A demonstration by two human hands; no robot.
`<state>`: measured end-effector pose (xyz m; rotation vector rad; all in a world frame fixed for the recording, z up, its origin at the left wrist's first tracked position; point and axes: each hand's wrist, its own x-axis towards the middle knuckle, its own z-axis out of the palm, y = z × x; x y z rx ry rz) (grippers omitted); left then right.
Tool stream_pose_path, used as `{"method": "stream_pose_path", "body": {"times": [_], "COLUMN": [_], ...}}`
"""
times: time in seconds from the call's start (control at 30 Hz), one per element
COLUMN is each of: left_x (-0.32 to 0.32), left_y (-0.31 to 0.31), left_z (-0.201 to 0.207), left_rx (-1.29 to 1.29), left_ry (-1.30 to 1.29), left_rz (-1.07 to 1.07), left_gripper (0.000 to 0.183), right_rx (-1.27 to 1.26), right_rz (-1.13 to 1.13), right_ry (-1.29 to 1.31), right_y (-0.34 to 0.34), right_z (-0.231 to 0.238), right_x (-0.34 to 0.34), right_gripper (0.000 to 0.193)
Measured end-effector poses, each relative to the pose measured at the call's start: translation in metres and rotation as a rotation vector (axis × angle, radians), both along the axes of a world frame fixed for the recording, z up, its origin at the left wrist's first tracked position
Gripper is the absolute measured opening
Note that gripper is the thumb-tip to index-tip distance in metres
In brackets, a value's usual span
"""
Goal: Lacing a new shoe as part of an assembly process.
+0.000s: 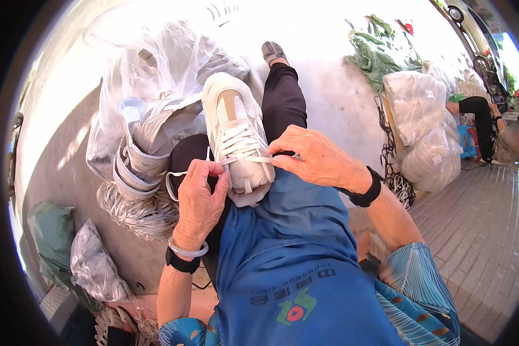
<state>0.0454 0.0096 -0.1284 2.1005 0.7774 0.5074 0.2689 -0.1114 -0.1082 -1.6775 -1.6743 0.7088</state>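
A cream and beige sneaker (234, 109) rests across my lap, its toe pointing away from me and its heel toward me. Its white shoelace (262, 159) is threaded through the eyelets and stretched across the tongue. At the left of the shoe my left hand (200, 196) is closed, thumb and forefinger pinching the lace. My right hand (311, 157) pinches the lace on the other side, drawing it out to the right. A loop of lace hangs beside my left hand. A blue apron (294, 248) covers my lap under the heel.
To my left lie stacked grey-beige shoe uppers (141, 164), a bundle of loose laces (135, 210) and clear plastic wrapping (167, 46). Stuffed plastic bags (416, 106) and dark cords (388, 147) lie to the right, near green sacking (378, 55). Another person (504, 138) sits at the far right.
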Motion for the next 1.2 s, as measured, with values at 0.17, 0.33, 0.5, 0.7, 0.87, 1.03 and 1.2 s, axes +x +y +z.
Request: {"method": "stream_pose_path", "body": {"times": [0.17, 0.33, 0.5, 0.7, 0.87, 1.03, 1.2], "left_x": [-0.002, -0.002, -0.007, -0.012, -0.013, -0.011, 0.001], "left_y": [-0.001, 0.001, 0.004, 0.005, 0.005, 0.008, 0.008], "left_z": [-0.005, -0.005, -0.007, -0.014, -0.009, -0.008, 0.004], "left_rx": [-0.021, -0.009, 0.006, -0.015, -0.062, -0.082, -0.138], "left_ry": [0.018, 0.01, 0.036, -0.004, -0.021, -0.023, -0.006], "left_rz": [-0.019, -0.064, -0.083, -0.074, -0.056, -0.057, -0.036], "left_gripper": [0.017, 0.021, 0.024, 0.023, 0.023, 0.021, 0.018], "right_rx": [0.07, -0.015, -0.148, -0.039, -0.16, 0.079, -0.169], "right_rz": [-0.125, -0.099, -0.077, -0.068, -0.08, -0.074, -0.079], "right_ry": [-0.15, -0.462, -0.747, -0.65, 0.238, -0.057, 0.309], "right_y": [0.016, 0.026, 0.034, 0.044, 0.036, 0.034, 0.039], "right_z": [0.005, 0.007, 0.022, -0.002, -0.011, -0.008, -0.012], "right_x": [-0.029, -0.041, -0.062, -0.042, -0.01, -0.026, -0.012], "right_gripper": [0.012, 0.01, 0.008, 0.009, 0.01, 0.011, 0.008]}}
